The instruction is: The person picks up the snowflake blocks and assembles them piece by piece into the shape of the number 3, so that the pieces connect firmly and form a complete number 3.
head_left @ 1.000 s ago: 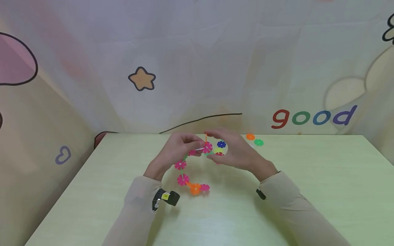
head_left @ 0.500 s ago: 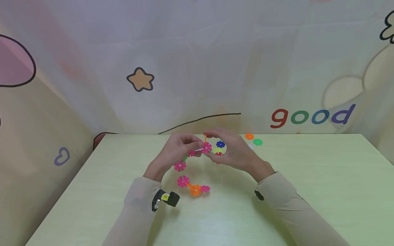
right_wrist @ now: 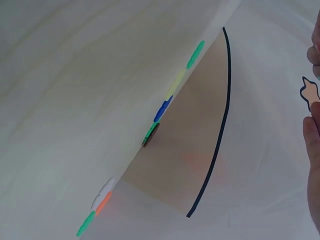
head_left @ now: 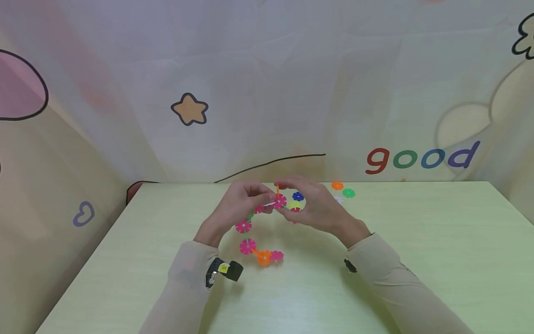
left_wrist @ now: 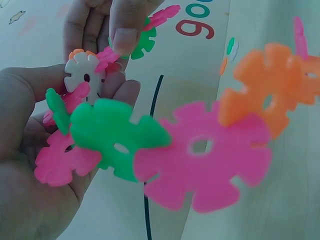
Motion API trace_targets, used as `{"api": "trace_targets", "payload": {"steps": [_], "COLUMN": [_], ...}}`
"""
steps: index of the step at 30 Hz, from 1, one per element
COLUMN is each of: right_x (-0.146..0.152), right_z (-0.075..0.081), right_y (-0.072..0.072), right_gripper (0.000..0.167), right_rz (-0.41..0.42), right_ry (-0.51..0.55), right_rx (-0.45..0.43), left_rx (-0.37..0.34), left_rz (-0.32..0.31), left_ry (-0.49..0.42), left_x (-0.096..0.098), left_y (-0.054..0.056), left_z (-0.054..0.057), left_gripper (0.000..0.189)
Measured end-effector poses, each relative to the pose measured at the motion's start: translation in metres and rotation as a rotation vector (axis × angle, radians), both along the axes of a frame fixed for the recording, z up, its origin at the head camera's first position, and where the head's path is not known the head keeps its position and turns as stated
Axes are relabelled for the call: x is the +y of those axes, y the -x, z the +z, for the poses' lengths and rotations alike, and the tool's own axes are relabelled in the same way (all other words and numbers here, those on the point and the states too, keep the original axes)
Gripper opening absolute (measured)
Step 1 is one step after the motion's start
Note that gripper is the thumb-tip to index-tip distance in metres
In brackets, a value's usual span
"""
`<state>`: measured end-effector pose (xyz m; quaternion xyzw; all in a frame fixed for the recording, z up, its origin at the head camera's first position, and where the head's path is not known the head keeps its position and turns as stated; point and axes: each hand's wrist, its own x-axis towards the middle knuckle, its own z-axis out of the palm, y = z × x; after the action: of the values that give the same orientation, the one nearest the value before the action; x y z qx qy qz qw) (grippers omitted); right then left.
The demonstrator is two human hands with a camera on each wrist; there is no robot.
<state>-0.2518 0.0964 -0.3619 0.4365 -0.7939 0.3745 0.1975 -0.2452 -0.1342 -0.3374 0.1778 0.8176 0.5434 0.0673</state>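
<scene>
Disc chain (head_left: 244,228) runs near from our left hand (head_left: 239,202), the closer one, its near end curving right; both it and our right hand (head_left: 322,206) pinch the far part.

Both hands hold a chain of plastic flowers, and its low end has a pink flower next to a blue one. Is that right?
Not quite: beside that pink plastic flower at the low end is an orange plastic flower, not a blue one, as the head view shows. The rest is right.
</scene>
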Motion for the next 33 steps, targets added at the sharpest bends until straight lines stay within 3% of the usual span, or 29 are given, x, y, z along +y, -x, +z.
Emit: {"api": "trace_targets", "payload": {"steps": [5,11,17,24,33], "right_x": [0.002,0.017,0.034,0.038,0.039], "right_z": [0.002,0.013,0.017,0.001,-0.024], "right_y": [0.000,0.003,0.030,0.066,0.104], "right_gripper": [0.064,0.062,0.041,0.038,0.025], "right_rz": [-0.004,-0.084,-0.207,-0.257,-0.296], "right_ry": [0.000,0.095,0.121,-0.056,-0.291], "right_rx": [-0.044,-0.215,-0.349,-0.481,-0.470], "left_rx": [0.012,-0.009,-0.006,-0.017,0.005], "left_rz": [0.001,0.042,0.070,0.042,-0.011], "left_ry": [-0.003,-0.002,0.022,0.005,0.002], "left_x": [-0.001,-0.003,-0.006,-0.010,-0.011], "left_y": [-0.001,0.000,0.003,0.004,0.007], "left_z": [0.000,-0.001,-0.002,-0.005,-0.007], "left_gripper": [0.016,0.017,0.017,0.018,0.018]}}
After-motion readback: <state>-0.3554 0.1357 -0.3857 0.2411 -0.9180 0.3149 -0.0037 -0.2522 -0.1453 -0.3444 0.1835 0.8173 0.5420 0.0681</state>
